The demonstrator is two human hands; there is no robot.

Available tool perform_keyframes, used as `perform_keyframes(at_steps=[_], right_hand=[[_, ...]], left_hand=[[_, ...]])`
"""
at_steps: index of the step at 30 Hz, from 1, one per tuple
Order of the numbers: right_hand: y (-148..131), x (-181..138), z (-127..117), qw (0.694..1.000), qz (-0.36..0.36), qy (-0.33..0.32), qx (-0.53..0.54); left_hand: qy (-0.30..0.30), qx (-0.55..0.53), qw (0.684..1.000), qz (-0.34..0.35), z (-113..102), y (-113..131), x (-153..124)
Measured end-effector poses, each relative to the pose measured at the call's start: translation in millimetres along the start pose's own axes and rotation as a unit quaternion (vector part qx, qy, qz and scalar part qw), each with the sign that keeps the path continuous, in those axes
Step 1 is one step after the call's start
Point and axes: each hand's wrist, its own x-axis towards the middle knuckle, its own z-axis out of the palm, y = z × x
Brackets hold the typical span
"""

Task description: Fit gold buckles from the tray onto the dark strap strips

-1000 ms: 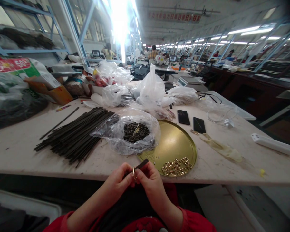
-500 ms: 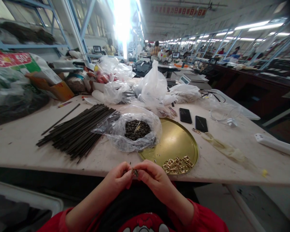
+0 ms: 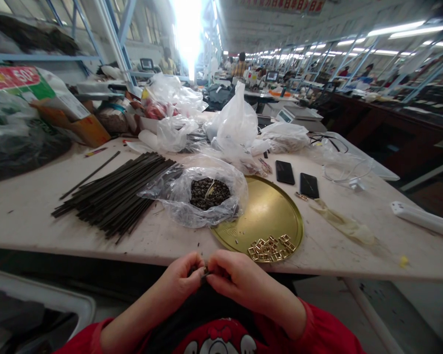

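My left hand (image 3: 186, 273) and my right hand (image 3: 227, 270) meet just off the table's front edge. Both are closed, fingertips pinching one small dark and gold piece (image 3: 205, 269) between them; its exact kind is mostly hidden by the fingers. Ahead of the right hand, gold rectangular buckles (image 3: 271, 249) lie in a heap on the front of a round gold tray (image 3: 269, 206). An open clear plastic bag (image 3: 177, 211) holds many small dark pieces (image 3: 210, 192) and overlaps the tray's left side. Left of the bag lies a bundle of dark flat strips (image 3: 114, 194).
Two black phones (image 3: 284, 172) lie right of the tray, near a crumpled yellowish strip (image 3: 341, 223) and a white power strip (image 3: 424, 218). Filled plastic bags (image 3: 236, 123) and a scale (image 3: 299, 114) stand at the back. A white bin (image 3: 84, 305) is below left.
Both hands have drawn slightly lower and the fingers have curled in more around the small piece. The view has tilted down a little; things on the table stay in place.
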Motion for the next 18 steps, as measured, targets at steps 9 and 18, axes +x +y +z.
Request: perform_keyframes(at_steps=[9,18], right_hand=[[18,-12,8,0.966,0.133,-0.010,0.220],[22,-10,18,0.945,0.142,0.060,0.288]], left_hand=[[-0.014,-0.002,1.000,0.002,3,3,-3],[0.006,0.071,0.996,0.055,4,1,-3]])
